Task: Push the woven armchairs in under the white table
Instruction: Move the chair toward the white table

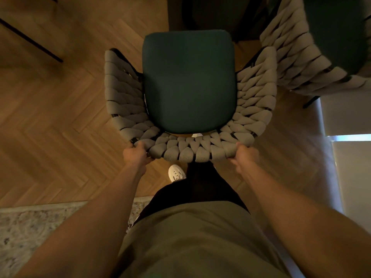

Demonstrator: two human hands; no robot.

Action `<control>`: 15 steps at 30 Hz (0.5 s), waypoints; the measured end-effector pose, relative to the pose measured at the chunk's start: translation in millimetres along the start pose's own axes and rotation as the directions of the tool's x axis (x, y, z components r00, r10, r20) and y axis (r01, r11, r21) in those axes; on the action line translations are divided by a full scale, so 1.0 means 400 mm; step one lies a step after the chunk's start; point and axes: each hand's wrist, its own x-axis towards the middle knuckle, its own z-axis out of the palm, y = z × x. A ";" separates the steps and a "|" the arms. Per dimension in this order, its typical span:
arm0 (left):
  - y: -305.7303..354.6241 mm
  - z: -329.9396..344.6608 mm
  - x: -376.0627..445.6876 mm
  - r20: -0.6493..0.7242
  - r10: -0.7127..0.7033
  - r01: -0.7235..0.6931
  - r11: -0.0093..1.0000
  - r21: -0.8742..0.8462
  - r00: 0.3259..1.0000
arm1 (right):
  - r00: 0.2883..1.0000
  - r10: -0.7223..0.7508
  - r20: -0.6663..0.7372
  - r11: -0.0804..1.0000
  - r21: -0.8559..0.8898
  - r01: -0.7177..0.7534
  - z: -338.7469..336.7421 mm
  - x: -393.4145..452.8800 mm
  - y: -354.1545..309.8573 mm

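Note:
A woven grey armchair (124, 93) with a dark green seat cushion stands right below me on the wooden floor, seen from above. My left hand (135, 155) grips the left end of its curved woven back rim. My right hand (244, 155) grips the right end of the same rim. The seat's front edge lies next to a dark surface (210, 13) at the top of the view; I cannot tell whether that is the table. A second woven armchair (297, 55) stands at the upper right, close beside the first.
Herringbone wood floor (60, 117) spreads to the left. A patterned rug (30, 227) lies at the lower left. My white shoe (176, 173) is just behind the chair. A pale curtain or wall (349, 177) runs down the right side. Thin dark furniture legs (32, 40) cross the upper left.

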 end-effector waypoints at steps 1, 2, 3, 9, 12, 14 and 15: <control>0.022 0.020 0.006 0.001 0.004 -0.004 1.000 -0.007 1.000 | 1.000 0.003 0.007 1.000 0.006 -0.003 0.007 0.007 -0.030; 0.043 0.041 0.011 -0.002 0.010 -0.010 1.000 -0.012 1.000 | 1.000 0.007 0.010 1.000 0.010 -0.008 0.016 0.014 -0.061; 0.065 0.062 0.014 -0.003 0.016 -0.016 1.000 -0.018 1.000 | 1.000 0.010 0.011 1.000 0.012 -0.010 0.026 0.021 -0.092; 0.192 0.146 0.051 -0.005 0.053 -0.053 0.998 -0.018 0.999 | 0.999 -0.005 0.052 1.000 0.019 0.004 0.090 0.054 -0.238; 0.250 0.174 0.076 0.007 0.066 -0.066 0.998 -0.016 0.998 | 0.997 -0.009 0.081 0.999 0.032 0.006 0.119 0.063 -0.294; 0.286 0.193 0.087 0.019 0.075 -0.074 0.997 -0.019 0.997 | 0.996 -0.019 0.086 0.999 0.041 0.016 0.138 0.069 -0.330; 0.301 0.203 0.091 0.031 0.077 -0.077 0.997 -0.023 0.997 | 0.996 -0.024 0.088 0.999 0.041 0.021 0.145 0.071 -0.348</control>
